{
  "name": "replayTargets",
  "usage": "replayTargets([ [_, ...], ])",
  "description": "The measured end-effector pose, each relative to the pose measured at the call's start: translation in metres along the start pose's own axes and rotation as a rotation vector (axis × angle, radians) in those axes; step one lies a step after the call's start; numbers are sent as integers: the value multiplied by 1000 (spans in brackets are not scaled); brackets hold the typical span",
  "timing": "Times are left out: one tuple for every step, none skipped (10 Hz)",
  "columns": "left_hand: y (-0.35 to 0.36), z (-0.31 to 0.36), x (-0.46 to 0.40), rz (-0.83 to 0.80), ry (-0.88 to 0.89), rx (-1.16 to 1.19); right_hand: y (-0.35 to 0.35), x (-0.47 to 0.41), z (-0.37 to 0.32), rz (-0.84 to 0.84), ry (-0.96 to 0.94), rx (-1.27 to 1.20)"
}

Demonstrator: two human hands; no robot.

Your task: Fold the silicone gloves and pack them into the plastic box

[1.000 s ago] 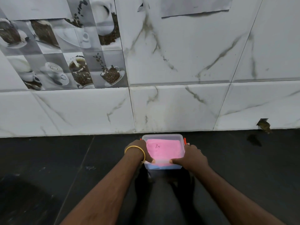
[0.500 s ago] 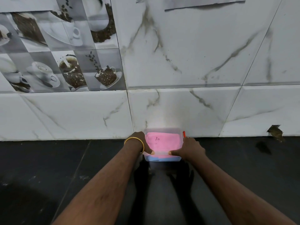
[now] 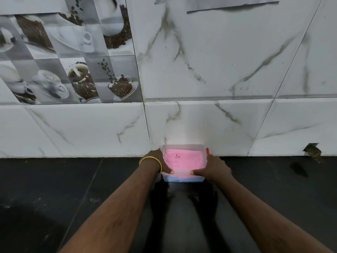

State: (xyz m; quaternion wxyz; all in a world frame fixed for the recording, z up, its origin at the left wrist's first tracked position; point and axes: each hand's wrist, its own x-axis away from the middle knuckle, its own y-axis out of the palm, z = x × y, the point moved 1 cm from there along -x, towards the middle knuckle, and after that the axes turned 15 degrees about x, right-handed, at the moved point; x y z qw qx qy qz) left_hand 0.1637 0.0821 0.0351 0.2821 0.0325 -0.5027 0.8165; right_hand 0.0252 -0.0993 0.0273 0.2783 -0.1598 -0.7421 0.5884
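Clear plastic box with red side clips, flat on the dark surface, far edge against the wall. Inside, a folded pink silicone glove on top, small dark marking showing; a blue glove beneath, visible through the near wall.

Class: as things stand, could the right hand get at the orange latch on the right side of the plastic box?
Probably yes. The right hand grips the plastic box by its right side, and the orange latch sits uncovered just beyond its fingers, with nothing between them.
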Motion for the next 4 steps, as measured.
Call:
replayTargets([
  [3,-5,7,12,9,13,-2,4,0,2,-23,-31],
  [8,-11,11,-1,35,21,-1,9,0,-24,-36,20],
  [11,-12,29,68,57,-158,-2,21,-2,-62,-26,169],
  [15,-11,46,299,178,-325,-2,29,-5,-5,-134,267],
])
